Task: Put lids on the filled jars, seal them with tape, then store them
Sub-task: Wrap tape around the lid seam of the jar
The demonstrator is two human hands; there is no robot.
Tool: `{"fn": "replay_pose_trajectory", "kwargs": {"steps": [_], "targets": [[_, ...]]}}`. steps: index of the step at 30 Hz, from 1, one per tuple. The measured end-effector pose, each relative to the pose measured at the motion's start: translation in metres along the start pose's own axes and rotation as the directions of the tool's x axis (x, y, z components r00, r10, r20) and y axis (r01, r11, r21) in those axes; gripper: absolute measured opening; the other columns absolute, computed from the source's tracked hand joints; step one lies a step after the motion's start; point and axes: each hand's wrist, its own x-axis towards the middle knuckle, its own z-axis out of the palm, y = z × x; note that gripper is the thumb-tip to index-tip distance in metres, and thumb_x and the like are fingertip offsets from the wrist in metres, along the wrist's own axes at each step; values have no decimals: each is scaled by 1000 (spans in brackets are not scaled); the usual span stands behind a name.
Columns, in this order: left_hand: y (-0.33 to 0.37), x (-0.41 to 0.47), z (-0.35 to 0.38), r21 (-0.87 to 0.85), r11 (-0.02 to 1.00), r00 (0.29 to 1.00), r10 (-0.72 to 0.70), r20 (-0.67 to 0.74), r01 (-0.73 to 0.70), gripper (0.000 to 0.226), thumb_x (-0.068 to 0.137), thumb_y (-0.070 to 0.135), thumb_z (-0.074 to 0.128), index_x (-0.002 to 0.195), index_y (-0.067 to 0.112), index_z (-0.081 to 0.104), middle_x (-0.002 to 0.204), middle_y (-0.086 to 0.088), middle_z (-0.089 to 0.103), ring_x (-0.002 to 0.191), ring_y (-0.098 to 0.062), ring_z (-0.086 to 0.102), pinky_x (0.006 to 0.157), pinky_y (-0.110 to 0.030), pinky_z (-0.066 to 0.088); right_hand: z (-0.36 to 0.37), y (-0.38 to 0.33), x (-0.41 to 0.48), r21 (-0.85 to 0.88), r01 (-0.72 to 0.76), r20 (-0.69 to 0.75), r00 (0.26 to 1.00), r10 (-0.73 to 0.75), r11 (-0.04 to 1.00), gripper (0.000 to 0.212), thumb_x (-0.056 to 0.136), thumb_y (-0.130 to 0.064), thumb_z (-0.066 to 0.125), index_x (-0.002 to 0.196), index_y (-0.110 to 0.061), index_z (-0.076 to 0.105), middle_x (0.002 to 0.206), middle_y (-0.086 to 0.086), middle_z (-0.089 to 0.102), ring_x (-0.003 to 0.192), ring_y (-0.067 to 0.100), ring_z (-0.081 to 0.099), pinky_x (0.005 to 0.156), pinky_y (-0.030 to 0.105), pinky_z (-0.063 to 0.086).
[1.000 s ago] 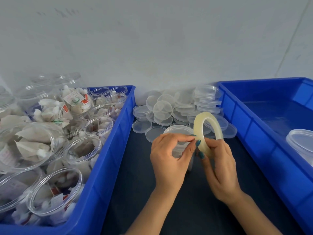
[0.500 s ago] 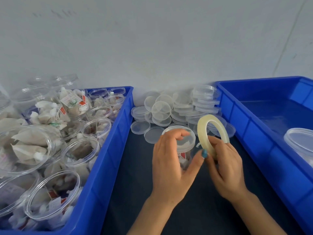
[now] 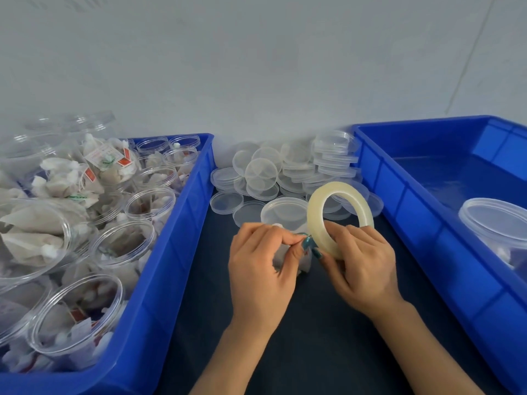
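right hand (image 3: 360, 266) grips tape roll (image 3: 339, 215) | left hand (image 3: 263, 266) pinches at tape end beside it | lidded jar (image 3: 285, 216) just behind both hands | risk: thin tape end may slip, tear or re-stick before reaching the lid seam

My left hand (image 3: 261, 269) has left the jar (image 3: 285, 215) lid at frame center and now pinches at the tape (image 3: 339, 215) edge beside my right hand (image 3: 359, 266).

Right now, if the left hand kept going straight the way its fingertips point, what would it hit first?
The left hand points right, toward the tape roll that the right hand holds. It would probably meet the roll's near edge and the right thumb first; they already look almost touching, though depth is unclear.
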Motion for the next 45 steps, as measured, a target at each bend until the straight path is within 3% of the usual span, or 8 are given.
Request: {"fn": "replay_pose_trajectory", "kwargs": {"steps": [6,11,19,22,29,38,42,45], "targets": [[3,-5,-15,-43,996,996,-83,29,84,18,88,35,66,79,19,67,85,31,53,87,-5,56,74,-15,45,-7,9,5,-194,-86,-185,982,50,977,55,100,-56,48,87,-9,72,59,-3,56,51,20,53,54,32,40],[-7,-5,-30,-98,966,971,-234,49,238,16,87,42,67,82,28,64,86,22,62,91,-3,59,79,-7,41,-11,14,6,-249,-72,-161,986,32,966,55,101,-55,43,69,-12,58,59,-4,50,53,21,46,61,27,23],[-12,-7,-35,-107,942,946,-307,103,318,15,81,53,60,81,38,61,85,23,63,91,-9,62,79,-11,45,-8,12,6,-261,-180,-119,981,153,949,66,97,-67,37,70,-10,55,57,-6,42,52,20,44,63,28,23],[-14,-8,-35,-108,931,934,-335,120,348,22,80,54,60,80,32,64,85,18,65,90,-11,62,79,-15,47,-7,12,5,-265,-185,-102,981,164,946,66,97,-68,37,70,-10,54,57,-9,38,51,19,43,62,28,24],[-23,-12,-33,-72,893,889,-430,157,444,12,86,31,72,78,35,64,87,19,66,92,-8,62,79,-8,43,-3,8,6,-254,-202,-97,978,183,946,66,97,-69,36,71,-11,53,61,-12,32,51,18,41,61,28,27],[-36,-2,-25,-15,875,861,-474,184,485,18,89,35,69,76,40,58,86,15,69,90,-8,62,73,-14,45,5,6,14,-230,-220,-65,975,211,948,65,97,-68,35,75,-10,54,61,-11,33,52,21,46,59,34,39],[-49,2,-21,18,881,855,-463,233,473,11,88,42,66,90,31,62,95,14,67,94,-10,62,79,-26,50,9,6,16,-205,-228,-21,973,228,952,65,98,-68,33,77,-10,54,60,-10,37,54,19,44,60,34,37],[-58,8,-24,47,848,816,-521,250,527,21,92,27,70,110,25,57,113,10,63,104,-12,61,88,-34,53,11,5,17,-197,-235,5,971,241,952,66,98,-67,33,80,-9,58,59,-7,44,56,19,45,62,32,33]]}}
